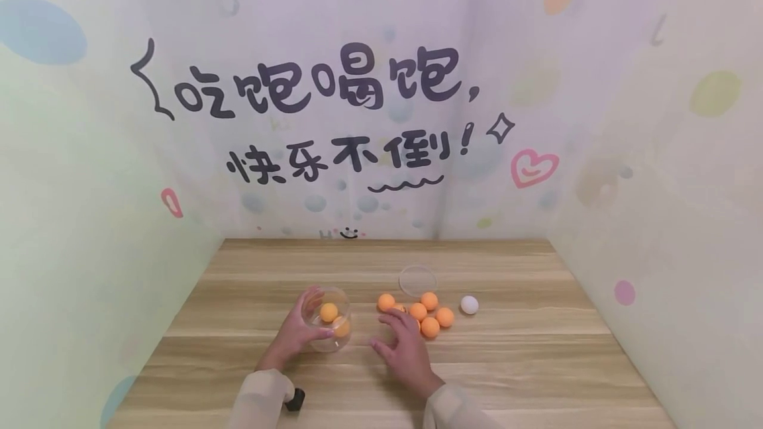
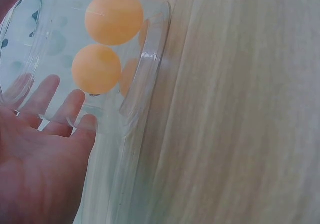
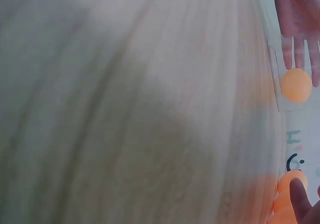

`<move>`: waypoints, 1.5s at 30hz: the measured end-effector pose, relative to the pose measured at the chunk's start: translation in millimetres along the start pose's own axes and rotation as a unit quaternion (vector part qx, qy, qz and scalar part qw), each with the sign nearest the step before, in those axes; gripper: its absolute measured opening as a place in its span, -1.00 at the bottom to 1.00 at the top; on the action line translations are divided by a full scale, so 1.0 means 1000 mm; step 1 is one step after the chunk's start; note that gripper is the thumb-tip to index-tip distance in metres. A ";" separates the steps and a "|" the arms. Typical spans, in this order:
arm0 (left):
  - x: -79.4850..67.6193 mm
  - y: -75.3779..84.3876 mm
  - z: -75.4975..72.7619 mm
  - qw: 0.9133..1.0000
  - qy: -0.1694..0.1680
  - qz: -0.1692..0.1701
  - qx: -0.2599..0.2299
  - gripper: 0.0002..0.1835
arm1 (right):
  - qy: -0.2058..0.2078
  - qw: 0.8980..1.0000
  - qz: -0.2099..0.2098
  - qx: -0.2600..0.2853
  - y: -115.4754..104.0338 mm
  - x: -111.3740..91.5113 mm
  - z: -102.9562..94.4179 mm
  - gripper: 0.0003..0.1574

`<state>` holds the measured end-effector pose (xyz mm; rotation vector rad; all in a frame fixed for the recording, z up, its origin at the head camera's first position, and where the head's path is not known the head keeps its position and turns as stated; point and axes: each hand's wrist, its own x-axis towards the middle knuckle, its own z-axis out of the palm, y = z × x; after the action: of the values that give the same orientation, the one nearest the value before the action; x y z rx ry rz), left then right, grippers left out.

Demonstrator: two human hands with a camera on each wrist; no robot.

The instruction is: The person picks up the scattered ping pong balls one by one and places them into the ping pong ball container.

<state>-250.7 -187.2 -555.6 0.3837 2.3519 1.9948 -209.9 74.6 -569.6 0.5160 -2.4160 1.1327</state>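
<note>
My left hand [image 1: 298, 328] grips a clear plastic jar [image 1: 326, 347] by its side, with the thumb in front and the fingers behind. Inside the jar lie two orange ping-pong balls [image 2: 114, 18], both low against its bottom in the left wrist view. To the right, my right hand [image 1: 407, 353] hovers at the near left side of a group of several loose orange ping-pong balls [image 1: 430, 327]. Its thumb and fingers are spread apart, the fingertips overlapping a ball with a dark mark [image 1: 401, 309]. In the right wrist view the thumb [image 3: 300, 200] shows before these balls.
A clear round lid [image 1: 418, 281] lies just behind the loose balls. One white ping-pong ball [image 1: 469, 305] sits to their right. A small black object [image 1: 295, 400] is beside the left sleeve. Printed curtain walls [image 1: 381, 210] border the wooden table [image 1: 524, 376].
</note>
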 end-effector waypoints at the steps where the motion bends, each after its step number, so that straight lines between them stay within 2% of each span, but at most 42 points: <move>1: 0.000 0.000 0.000 1.000 0.000 0.000 0.001 0.05 | 0.009 1.000 -0.002 -0.009 0.000 -0.001 0.000 -0.41; 8: 0.000 0.002 0.000 1.000 0.001 -0.001 -0.010 0.05 | 0.063 0.996 0.009 -0.058 -0.001 -0.003 0.001 -0.42; 15: 0.000 0.001 0.000 1.000 0.001 -0.001 -0.014 0.06 | 0.091 0.993 0.018 -0.071 0.003 -0.004 0.002 -0.43; 23: 0.000 0.002 0.001 1.000 0.006 -0.022 -0.005 0.08 | 0.085 0.991 0.076 -0.065 0.003 -0.002 0.001 -0.43; 30: -0.001 0.002 0.000 1.000 0.003 -0.022 -0.006 0.10 | 0.073 0.988 0.123 -0.053 0.004 0.000 0.000 -0.45; 38: 0.000 0.002 0.001 1.000 0.005 -0.018 -0.001 0.08 | 0.093 0.984 0.145 -0.042 0.006 0.001 -0.001 -0.44; 45: 0.001 0.002 0.000 1.000 -0.004 -0.017 -0.008 0.06 | 0.088 0.984 0.151 -0.032 0.006 0.000 0.000 -0.52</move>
<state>-251.2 -186.6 -553.2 0.3477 2.3199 1.9937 -213.2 78.4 -573.5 0.0258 -2.4180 1.1613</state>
